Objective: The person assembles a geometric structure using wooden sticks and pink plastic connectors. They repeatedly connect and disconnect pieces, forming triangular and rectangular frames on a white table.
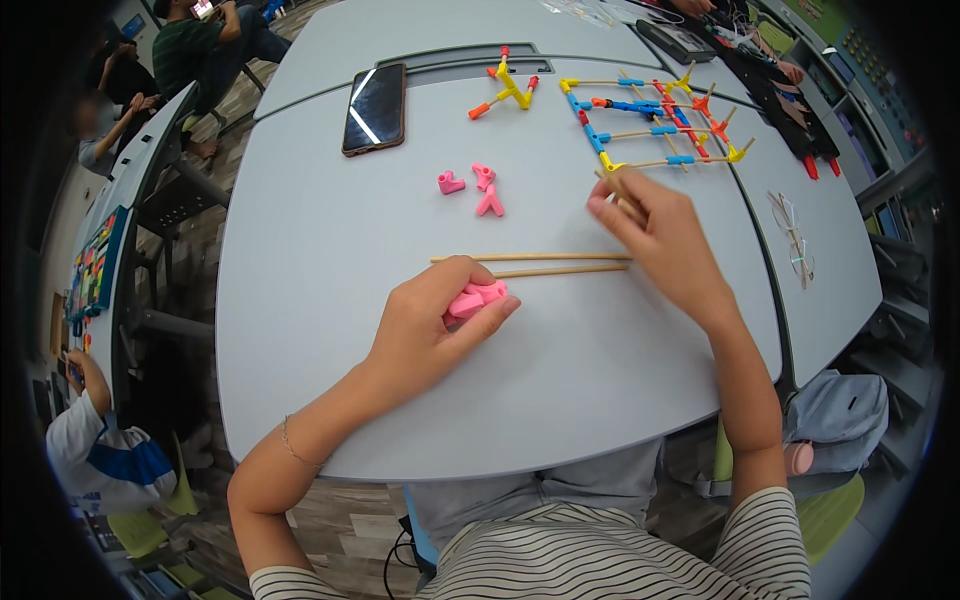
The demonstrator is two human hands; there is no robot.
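Observation:
My left hand (425,310) rests low over the table, its fingers curled round several pink plastic connectors (478,298). Three more pink connectors (488,201) lie a little beyond it. Two thin wooden sticks (545,258) lie side by side on the table between my hands, partly behind the left one. My right hand (655,232) is closed on short wooden sticks (622,195), whose ends poke out past the fingers. Just beyond it stands a frame of wooden sticks and blue, red, yellow and orange connectors (658,131).
A dark phone (375,109) lies at the far left of the white table (330,260). Next to it sits a small yellow and red connector piece (512,88). A bundle of thin clear strips (792,238) is on the right-hand table. Other people sit at the left and far right.

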